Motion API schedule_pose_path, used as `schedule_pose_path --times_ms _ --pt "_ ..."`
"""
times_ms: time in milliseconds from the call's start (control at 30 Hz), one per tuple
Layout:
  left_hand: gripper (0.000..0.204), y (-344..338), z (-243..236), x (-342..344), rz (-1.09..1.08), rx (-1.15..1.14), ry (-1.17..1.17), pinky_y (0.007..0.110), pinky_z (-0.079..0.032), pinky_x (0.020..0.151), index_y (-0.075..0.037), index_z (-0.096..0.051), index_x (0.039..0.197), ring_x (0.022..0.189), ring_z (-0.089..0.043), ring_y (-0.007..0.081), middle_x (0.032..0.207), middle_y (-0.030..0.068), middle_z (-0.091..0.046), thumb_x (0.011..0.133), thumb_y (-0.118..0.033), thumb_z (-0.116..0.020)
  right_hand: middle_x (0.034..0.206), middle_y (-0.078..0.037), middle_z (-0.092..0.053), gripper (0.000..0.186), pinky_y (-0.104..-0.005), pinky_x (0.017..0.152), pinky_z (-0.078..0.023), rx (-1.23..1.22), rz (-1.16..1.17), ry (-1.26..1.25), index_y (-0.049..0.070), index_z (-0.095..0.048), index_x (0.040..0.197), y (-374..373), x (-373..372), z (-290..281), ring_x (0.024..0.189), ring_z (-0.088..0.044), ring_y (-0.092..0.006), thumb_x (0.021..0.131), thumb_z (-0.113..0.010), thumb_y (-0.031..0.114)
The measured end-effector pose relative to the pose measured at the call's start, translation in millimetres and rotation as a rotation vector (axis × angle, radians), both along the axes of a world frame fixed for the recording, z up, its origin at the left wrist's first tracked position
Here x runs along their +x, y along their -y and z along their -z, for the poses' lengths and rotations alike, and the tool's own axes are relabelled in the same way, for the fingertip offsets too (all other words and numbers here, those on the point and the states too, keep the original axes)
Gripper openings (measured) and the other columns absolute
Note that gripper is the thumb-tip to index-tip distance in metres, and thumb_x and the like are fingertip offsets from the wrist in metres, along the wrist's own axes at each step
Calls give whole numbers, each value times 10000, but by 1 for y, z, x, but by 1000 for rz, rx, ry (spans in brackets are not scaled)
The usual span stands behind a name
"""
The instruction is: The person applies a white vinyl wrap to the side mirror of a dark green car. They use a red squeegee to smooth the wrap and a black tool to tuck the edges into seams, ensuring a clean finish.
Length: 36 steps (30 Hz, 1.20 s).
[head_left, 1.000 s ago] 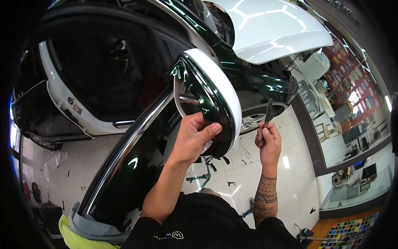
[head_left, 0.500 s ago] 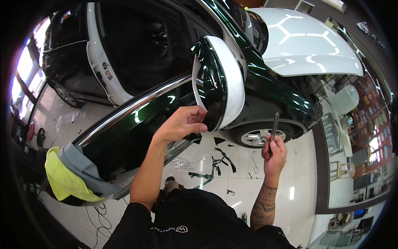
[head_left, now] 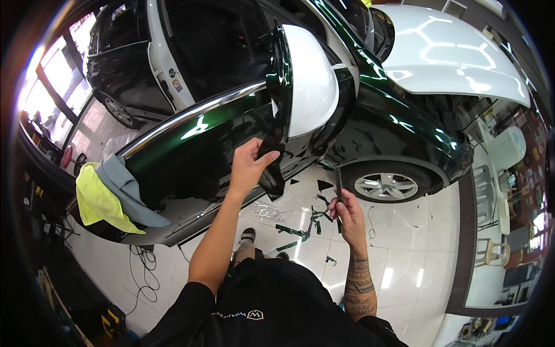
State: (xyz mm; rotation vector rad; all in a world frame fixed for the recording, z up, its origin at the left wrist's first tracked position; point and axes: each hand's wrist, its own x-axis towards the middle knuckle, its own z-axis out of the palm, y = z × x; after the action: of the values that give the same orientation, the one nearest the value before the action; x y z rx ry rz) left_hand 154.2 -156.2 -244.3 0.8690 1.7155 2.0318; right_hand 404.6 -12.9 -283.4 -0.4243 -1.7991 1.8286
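The car's side mirror [head_left: 312, 81] has a white cap, with glossy dark green film [head_left: 283, 104] along its left edge. Below that edge, a dark flap of film [head_left: 270, 178] hangs down. My left hand [head_left: 250, 165] pinches this film between thumb and fingers, at the mirror's lower left. Lower and to the right, my right hand [head_left: 348, 217] is closed around a slim dark cutter-like tool [head_left: 339, 180], held upright and apart from the mirror. Its tip is too small to make out.
The dark green door [head_left: 196, 153] stands at left, with yellow [head_left: 104, 199] and grey [head_left: 124, 188] cloths over its edge. Film scraps [head_left: 303, 231] litter the tiled floor near my feet. A front wheel [head_left: 386, 184] and a raised white hood [head_left: 451, 52] are at right; a cable [head_left: 144, 272] lies lower left.
The view has shifted, showing more of the white cap's face. My left hand now pinches a hanging dark flap. My right hand has moved left, closer to the mirror, with the slim tool.
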Motion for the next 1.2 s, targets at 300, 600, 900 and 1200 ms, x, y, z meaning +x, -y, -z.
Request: schedule_pose_path --times_ms 300,600,900,1200 --pt "139 -2 10 78 -469 48 -73 275 -489 579 29 -667 903 629 -612 144 759 101 -678 854 -70 -751 689 -34 -601 139 -229 589 -434 385 165 178 -26 -651 1031 7 -4 -23 633 -551 -80 965 -584 75" --pt "140 1 7 59 -314 212 -424 365 -519 575 8 -646 885 651 -642 289 779 122 -633 798 0 -755 658 -11 -560 281 -235 543 -369 189 186 189 -13 -644 926 6 -18 -29 573 -479 -92 964 -658 265" --pt "143 5 5 38 -154 266 -480 360 -514 566 -8 -642 864 668 -656 270 770 107 -650 788 -16 -763 742 -68 -608 338 -236 634 -394 -60 104 143 -74 -661 1076 24 -28 -47 656 -502 -115 982 -629 249" --pt "130 9 31 -4 16 185 91 278 -499 610 29 -687 955 662 -657 170 802 122 -704 863 -49 -734 748 -49 -624 187 -245 614 -430 649 325 338 -34 -711 1074 49 -69 -68 698 -571 -117 914 -637 29"
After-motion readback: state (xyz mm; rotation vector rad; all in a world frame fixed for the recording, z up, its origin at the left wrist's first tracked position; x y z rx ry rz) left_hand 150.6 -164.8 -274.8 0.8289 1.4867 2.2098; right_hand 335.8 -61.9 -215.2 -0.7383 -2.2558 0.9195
